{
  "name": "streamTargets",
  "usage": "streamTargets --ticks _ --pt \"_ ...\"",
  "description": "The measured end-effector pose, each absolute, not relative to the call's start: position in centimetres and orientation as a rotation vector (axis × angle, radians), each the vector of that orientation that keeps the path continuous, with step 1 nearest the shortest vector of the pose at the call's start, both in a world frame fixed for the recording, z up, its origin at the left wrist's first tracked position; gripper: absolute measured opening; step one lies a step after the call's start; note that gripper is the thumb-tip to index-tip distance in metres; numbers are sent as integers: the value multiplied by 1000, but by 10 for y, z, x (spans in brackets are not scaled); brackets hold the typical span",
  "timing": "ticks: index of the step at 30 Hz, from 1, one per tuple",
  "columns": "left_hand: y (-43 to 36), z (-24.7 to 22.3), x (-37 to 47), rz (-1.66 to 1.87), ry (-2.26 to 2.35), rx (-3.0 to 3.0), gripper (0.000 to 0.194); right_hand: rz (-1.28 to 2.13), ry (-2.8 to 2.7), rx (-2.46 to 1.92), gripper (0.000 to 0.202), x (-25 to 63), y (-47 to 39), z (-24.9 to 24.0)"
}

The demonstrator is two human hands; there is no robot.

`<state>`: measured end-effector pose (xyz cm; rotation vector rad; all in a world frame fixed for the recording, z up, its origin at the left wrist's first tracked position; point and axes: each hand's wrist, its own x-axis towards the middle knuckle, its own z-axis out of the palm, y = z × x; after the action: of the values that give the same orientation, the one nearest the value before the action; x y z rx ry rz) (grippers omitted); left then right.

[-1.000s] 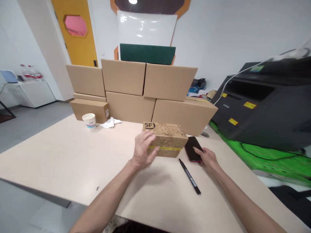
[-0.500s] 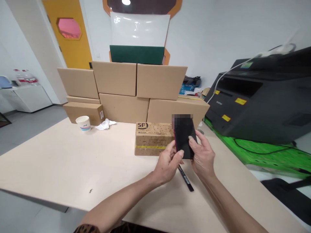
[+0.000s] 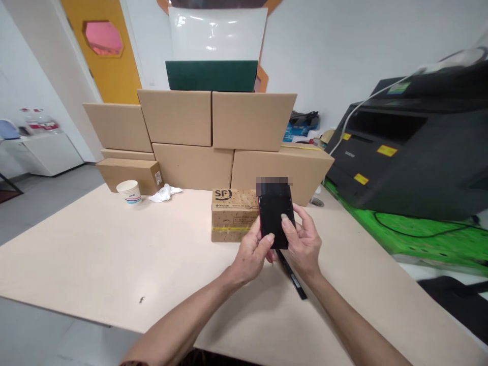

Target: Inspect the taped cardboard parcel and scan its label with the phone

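A black phone (image 3: 276, 213) is held upright above the table, its dark face toward me and its top edge blurred out. My left hand (image 3: 251, 254) grips the lower left side, thumb on the front near the bottom. On the right side my right hand (image 3: 305, 244) holds it too, with the thumb lying on the front face. Behind the phone sits a brown SF carton (image 3: 230, 216) with a yellow strip, partly covered by phone and fingers. Beneath my hands a thin black stick-like object (image 3: 295, 282) lies on the table (image 3: 171, 274).
Stacked cardboard boxes (image 3: 175, 119) stand along the back, topped by a dark green box (image 3: 211, 75). A paper cup (image 3: 129, 192) and crumpled tissue (image 3: 165, 192) are at the left. A large black printer (image 3: 381, 162) stands at the right, beside a green surface (image 3: 404, 239).
Both hands and the phone have shifted left, now covering more of the SF carton. The camera view has moved slightly.
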<state>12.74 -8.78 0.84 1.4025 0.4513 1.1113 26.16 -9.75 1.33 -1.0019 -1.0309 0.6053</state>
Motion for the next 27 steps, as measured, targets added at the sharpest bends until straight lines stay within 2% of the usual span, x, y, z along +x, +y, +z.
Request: streamTargets --ticks 9,16,22,27 --pt "-87 8 127 1097 448 1403 74 550 -1079 -1007 49 263 -98 8" --pt "-91 6 131 1139 456 1331 68 655 -1008 -997 55 263 -98 9" --pt "-92 6 132 1089 435 1344 74 784 -847 -908 60 261 -95 9" --pt "-91 0 130 1057 518 1435 87 672 -612 -903 64 283 -84 6"
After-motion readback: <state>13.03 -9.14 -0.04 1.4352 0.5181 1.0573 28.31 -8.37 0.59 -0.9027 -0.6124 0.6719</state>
